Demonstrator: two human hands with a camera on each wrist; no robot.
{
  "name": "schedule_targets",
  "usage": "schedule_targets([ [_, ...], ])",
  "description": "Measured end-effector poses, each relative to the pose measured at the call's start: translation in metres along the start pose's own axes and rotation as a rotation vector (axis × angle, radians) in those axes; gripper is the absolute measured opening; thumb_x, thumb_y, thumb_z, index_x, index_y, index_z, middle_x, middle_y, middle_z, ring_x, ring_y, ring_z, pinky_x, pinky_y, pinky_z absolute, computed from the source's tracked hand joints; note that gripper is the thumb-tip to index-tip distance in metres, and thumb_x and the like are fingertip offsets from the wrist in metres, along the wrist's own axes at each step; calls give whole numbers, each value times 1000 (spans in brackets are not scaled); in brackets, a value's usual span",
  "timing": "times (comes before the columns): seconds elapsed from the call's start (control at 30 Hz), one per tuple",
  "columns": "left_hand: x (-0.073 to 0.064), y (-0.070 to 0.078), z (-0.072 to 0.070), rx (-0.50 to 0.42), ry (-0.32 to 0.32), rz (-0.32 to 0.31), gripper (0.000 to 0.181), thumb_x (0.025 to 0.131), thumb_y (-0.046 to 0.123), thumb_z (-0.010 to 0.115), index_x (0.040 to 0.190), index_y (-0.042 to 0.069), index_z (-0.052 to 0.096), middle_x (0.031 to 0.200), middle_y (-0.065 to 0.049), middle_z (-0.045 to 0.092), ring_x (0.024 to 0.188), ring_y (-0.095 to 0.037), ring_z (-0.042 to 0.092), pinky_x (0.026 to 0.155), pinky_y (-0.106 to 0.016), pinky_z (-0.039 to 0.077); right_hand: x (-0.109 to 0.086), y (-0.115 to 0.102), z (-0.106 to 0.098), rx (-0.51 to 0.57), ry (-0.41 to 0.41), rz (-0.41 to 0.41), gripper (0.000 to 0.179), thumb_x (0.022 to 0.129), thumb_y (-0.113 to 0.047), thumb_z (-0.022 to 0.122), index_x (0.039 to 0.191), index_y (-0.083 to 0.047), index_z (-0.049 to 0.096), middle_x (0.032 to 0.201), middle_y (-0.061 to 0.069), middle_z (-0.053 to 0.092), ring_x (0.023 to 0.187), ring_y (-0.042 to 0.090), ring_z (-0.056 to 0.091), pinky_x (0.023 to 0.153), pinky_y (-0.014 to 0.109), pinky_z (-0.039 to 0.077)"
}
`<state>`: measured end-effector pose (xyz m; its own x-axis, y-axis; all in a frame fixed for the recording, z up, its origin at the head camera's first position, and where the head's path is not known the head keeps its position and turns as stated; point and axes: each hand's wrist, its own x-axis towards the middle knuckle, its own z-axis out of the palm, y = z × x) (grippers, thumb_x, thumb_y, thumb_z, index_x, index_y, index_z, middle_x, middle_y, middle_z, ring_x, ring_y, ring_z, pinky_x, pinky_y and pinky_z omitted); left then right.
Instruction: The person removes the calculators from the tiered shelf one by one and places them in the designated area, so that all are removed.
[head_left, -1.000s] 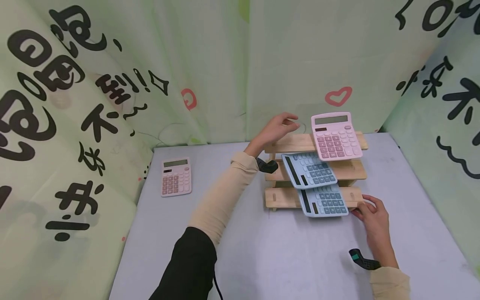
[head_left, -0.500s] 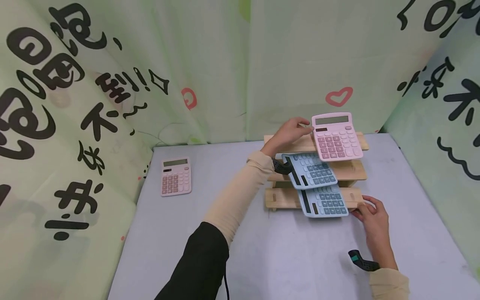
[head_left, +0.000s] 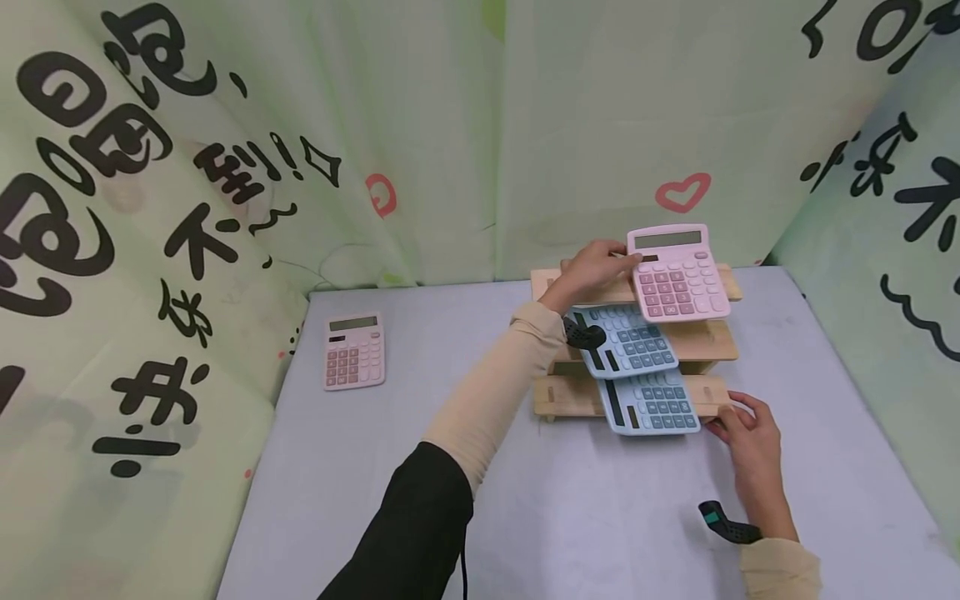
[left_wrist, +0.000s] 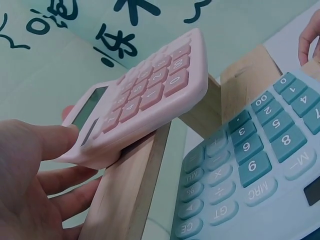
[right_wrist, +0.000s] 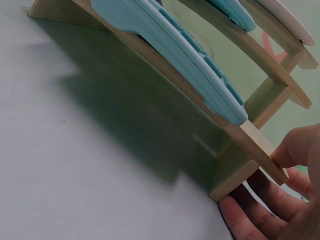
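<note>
Left hand [head_left: 596, 268]: the near left edge of the upper pink calculator [head_left: 681, 275] is pinched near its display, thumb laid on the face, fingers set behind. The calculator's body lies directly to this hand's right, leaned on the top plank of the wooden rack [head_left: 553, 396]; its long axis is run toward the person, display end far, keys near. This hand is the nearer of the two; its arm is stretched forward and rightward over the desk [head_left: 585, 508], back of the hand seen from above.

Toward the person from that hand, the upper blue calculator [head_left: 641, 346] and lower blue calculator [head_left: 652, 404] are borne on the lower planks. Beyond them, the bottom plank's right end is gripped by the right hand [head_left: 752, 437], thumb above, fingers beneath. Well leftward, a second pink calculator [head_left: 355, 352] is seen on the desk.
</note>
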<state>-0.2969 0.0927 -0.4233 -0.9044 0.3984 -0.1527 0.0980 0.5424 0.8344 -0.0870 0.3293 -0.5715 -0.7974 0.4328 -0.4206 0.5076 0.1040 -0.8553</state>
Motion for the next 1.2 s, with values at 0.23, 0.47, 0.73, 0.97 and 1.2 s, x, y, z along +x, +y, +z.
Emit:
schedule_targets([
  [0.23, 0, 2, 4, 49, 31, -16, 42, 108, 43, 54, 138, 16, 67, 135, 1, 71, 118, -14, 62, 91, -31, 26, 1, 0, -2, 17, -5, 1, 55, 110, -32, 48, 160, -18, 31, 144, 13, 53, 91, -10, 62, 79, 7, 55],
  [0.47, -1, 3, 11, 70, 87, -36, 38, 108, 42, 53, 131, 18, 71, 120, 4, 75, 101, -12, 61, 89, -32, 26, 0, 0, 0, 27, -2, 8, 55, 110, -33, 49, 160, -18, 32, 143, 11, 55, 91, -10, 61, 78, 7, 54],
  [0.73, -2, 6, 11, 37, 122, -51, 31, 107, 40, 56, 115, 17, 76, 96, 4, 71, 86, -11, 56, 85, -30, 24, -2, -1, -1, 16, 2, 3, 56, 110, -33, 48, 161, -18, 31, 147, 14, 52, 92, -10, 61, 78, 6, 54],
  [0.97, -2, 5, 9, 39, 127, -59, 31, 107, 38, 56, 116, 16, 76, 98, 4, 72, 87, -11, 56, 88, -30, 26, -1, -1, -1, 3, 1, 1, 58, 110, -34, 48, 162, -18, 29, 150, 17, 50, 91, -10, 60, 78, 6, 54],
  [1.2, -3, 3, 5, -4, 128, -74, 32, 108, 35, 56, 119, 11, 75, 100, 1, 72, 88, -13, 56, 87, -28, 31, -1, 0, 0, 8, -1, -2, 58, 110, -34, 47, 162, -17, 29, 155, 20, 46, 92, -10, 60, 79, 6, 54],
])
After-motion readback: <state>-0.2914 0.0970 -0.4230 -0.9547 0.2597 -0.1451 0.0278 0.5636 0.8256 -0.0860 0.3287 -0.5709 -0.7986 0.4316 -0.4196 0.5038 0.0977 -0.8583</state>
